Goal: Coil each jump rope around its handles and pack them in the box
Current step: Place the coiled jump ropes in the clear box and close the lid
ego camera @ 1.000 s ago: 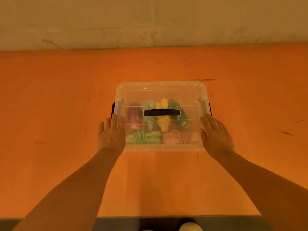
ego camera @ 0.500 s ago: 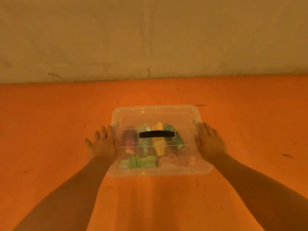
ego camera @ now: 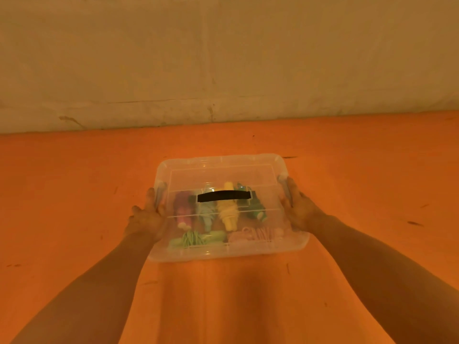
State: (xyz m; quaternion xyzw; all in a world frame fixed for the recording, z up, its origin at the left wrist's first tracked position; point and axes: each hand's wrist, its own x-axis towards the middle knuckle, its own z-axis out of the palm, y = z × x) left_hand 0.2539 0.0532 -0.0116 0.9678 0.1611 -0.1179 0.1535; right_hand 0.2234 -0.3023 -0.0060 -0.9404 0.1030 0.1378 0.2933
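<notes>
A clear plastic box [ego camera: 223,165] with a closed lid and a black handle [ego camera: 223,196] is held between my hands over the orange surface. Through the lid I see several coiled jump ropes: purple [ego camera: 183,209], light blue [ego camera: 207,214], yellow [ego camera: 228,214], dark green [ego camera: 257,211], light green [ego camera: 193,238] and pink [ego camera: 255,235]. My left hand [ego camera: 146,217] grips the box's left side at the latch. My right hand [ego camera: 299,209] grips the right side at the other latch. The box's near edge looks tipped up toward me.
The orange surface [ego camera: 74,207] spreads wide to both sides and ends at a pale, stained wall [ego camera: 223,70] behind the box. A few dark marks dot the surface.
The box has come up off the surface and closer to me between both hands. The view has tilted up, showing more wall. My left fingers have curled in at the box's side.
</notes>
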